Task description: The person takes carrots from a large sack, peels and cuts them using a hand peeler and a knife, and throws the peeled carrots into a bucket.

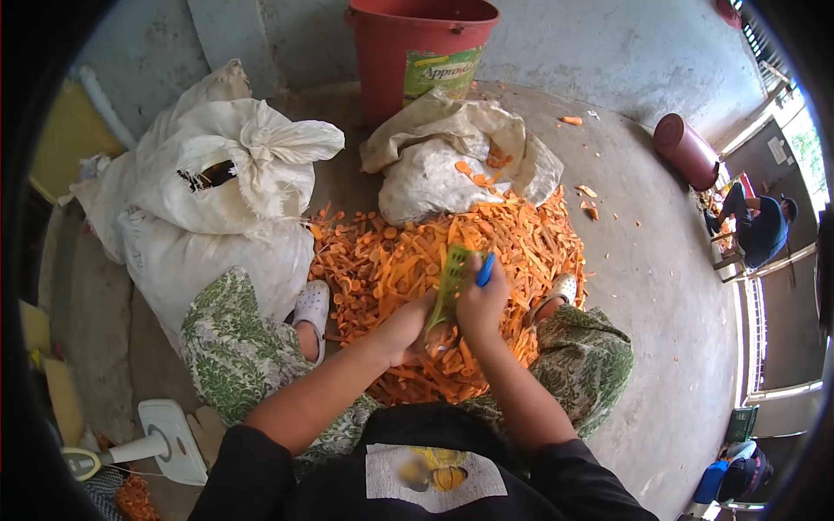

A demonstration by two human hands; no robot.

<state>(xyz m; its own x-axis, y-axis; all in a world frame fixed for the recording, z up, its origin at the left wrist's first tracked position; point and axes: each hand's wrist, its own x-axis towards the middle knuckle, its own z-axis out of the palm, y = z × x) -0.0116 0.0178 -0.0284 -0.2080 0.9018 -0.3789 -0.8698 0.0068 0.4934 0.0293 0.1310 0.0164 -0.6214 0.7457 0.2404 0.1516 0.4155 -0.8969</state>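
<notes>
My left hand [412, 328] is closed around the lower part of a green perforated plastic piece [451, 280], which stands tilted between my hands. My right hand [483, 304] is closed on a tool with a blue handle [486, 269], against the upper right side of the green piece. The tool's working end is hidden. Something brownish shows below the green piece, too blurred to name. Under both hands spreads a large heap of orange carrot peelings and cut ends [373, 278].
White woven sacks [217, 217] stand at left; a crumpled sack [426, 178] lies behind the heap. A red bin [380, 74] stands at the wall, a maroon barrel [682, 149] at right. A white scale [176, 438] is lower left. A person [764, 230] sits far right.
</notes>
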